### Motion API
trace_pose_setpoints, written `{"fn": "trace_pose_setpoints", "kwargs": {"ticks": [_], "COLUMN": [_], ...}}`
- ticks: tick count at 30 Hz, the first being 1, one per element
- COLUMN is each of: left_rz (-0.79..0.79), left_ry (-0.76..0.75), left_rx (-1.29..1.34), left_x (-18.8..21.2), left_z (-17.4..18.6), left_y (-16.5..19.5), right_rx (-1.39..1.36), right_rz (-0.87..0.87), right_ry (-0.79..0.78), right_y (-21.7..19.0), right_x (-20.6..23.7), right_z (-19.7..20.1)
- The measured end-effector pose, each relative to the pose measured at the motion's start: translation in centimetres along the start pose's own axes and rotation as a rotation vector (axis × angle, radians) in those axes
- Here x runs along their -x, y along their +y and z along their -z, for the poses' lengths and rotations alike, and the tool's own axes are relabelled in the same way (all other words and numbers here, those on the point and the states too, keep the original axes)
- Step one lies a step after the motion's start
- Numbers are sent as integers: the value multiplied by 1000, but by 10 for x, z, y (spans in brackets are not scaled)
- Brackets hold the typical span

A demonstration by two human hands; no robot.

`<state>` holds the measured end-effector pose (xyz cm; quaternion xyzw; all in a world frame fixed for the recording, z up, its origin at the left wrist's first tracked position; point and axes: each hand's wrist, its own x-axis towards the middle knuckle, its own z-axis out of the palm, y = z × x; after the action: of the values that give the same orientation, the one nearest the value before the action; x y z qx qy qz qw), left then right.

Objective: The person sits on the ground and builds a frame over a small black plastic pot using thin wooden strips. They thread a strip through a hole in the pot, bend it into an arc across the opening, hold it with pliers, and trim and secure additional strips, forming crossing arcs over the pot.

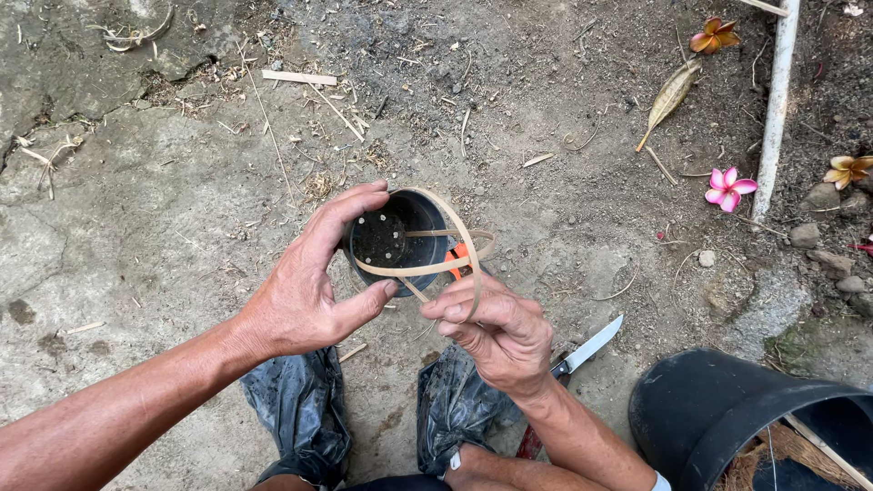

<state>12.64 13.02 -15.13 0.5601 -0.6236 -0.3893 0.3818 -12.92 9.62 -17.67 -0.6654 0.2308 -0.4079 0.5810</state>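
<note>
Seen from the head camera, the left hand [305, 286] curls around the rim of a small black pot [396, 238], thumb under its lower edge and fingers over the top, mouth facing up at the camera. A thin tan strip [455, 238] loops over the pot's right side and across its opening. The right hand [496, 329], just below and right of the pot, pinches the strip's ends between thumb and fingers. A knife [587, 347] lies on the ground right of the pot; a large black bucket [700, 414] sits further right, below a white pipe [775, 105]
</note>
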Motion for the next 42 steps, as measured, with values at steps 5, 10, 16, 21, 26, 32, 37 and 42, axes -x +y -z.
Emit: {"fn": "trace_pose_setpoints", "kwargs": {"ticks": [5,10,16,21,26,32,37,42], "left_rz": [-2,-42,-42,-58,-56,-51,-49,-36], "left_ry": [-11,-10,-25,-25,-24,-29,-27,-38], "left_rx": [-4,-32,-37,-42,-38,-31,-29,-5], "left_x": [1,0,0,-1,0,0,0,-1], "left_z": [1,1,1,0,0,-1,-1,-1], "left_y": [0,1,5,6,5,5,5,8], "right_rx": [83,60,63,92,108,123,137,323], "right_rz": [42,92,102,112,115,139,158,185], "right_ry": [8,12,55,65,74,75,59,26], "right_y": [-5,-2,2,3,4,5,7,8], "right_x": [-5,-5,0,1,2,1,-2,-5], "right_z": [-2,-4,-4,-4,-6,-7,-8,-6]}}
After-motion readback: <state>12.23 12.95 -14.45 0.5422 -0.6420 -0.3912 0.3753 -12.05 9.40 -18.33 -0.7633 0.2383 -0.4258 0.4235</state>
